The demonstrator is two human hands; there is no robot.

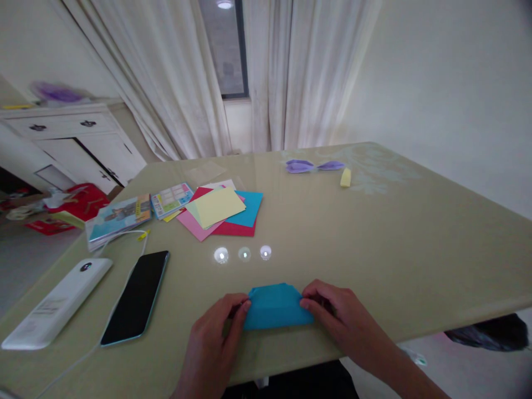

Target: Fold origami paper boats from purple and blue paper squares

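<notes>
A folded sheet of blue paper (pixel 277 308) lies near the table's front edge, its far corners bent inward. My left hand (pixel 220 332) pinches its left end between thumb and forefinger. At the right end, my right hand (pixel 338 310) pinches the paper the same way. The other fingers of both hands are curled under and partly hidden. Beyond the hands is a loose pile of coloured sheets, with a pale yellow sheet (pixel 218 206) on top and a blue sheet (pixel 249 208) and a red sheet (pixel 236 229) showing below.
A black phone (pixel 136 298) and a white power bank (pixel 58 302) with a cable lie at the left. Behind them are a magazine (pixel 120 218) and a printed card (pixel 172 199). Folded purple paper (pixel 300 166) and a small yellow piece (pixel 346 178) rest at the table's far side.
</notes>
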